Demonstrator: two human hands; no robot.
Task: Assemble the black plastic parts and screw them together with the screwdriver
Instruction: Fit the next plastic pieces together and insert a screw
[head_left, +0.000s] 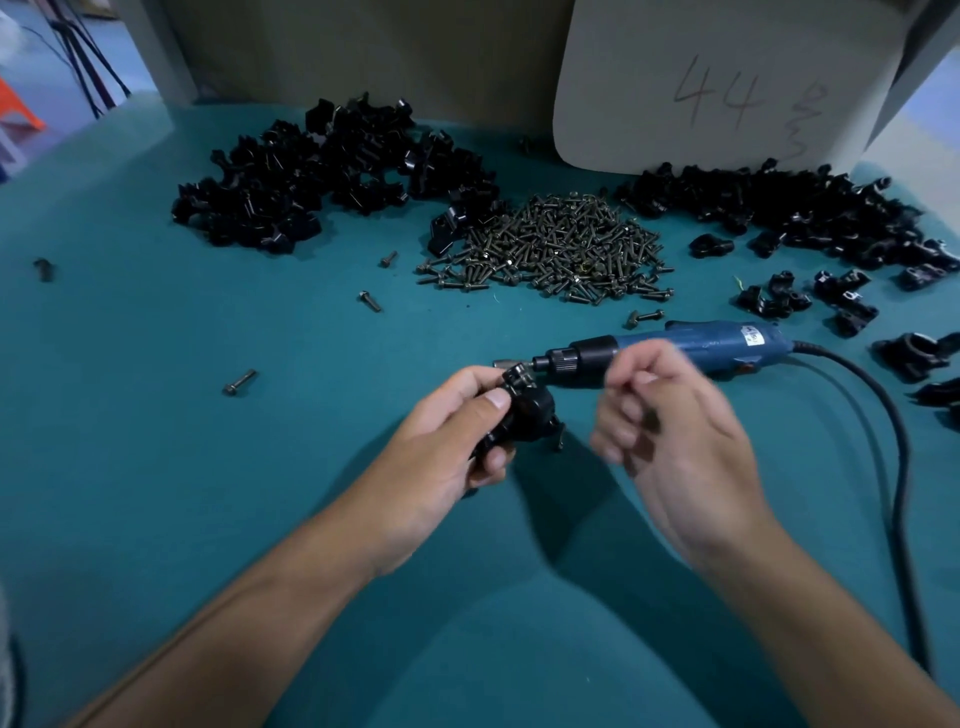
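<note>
At the centre of the frame, the left hand (452, 421) grips a black plastic part (524, 410) between thumb and fingers above a teal bench (156, 467). The right hand (670, 431) (motion-blurred) hovers beside it, fingers loosely curled, holding nothing visible. Just behind both lies a blue electric screwdriver (691, 348), its tip near the part. A screw pile (550, 249) sits further back, between two heaps of black parts (322, 171).

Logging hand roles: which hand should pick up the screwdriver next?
Right hand, probably: it holds nothing visible and sits just in front of the blue corded electric screwdriver; the left hand grips the black plastic assembly.
</note>
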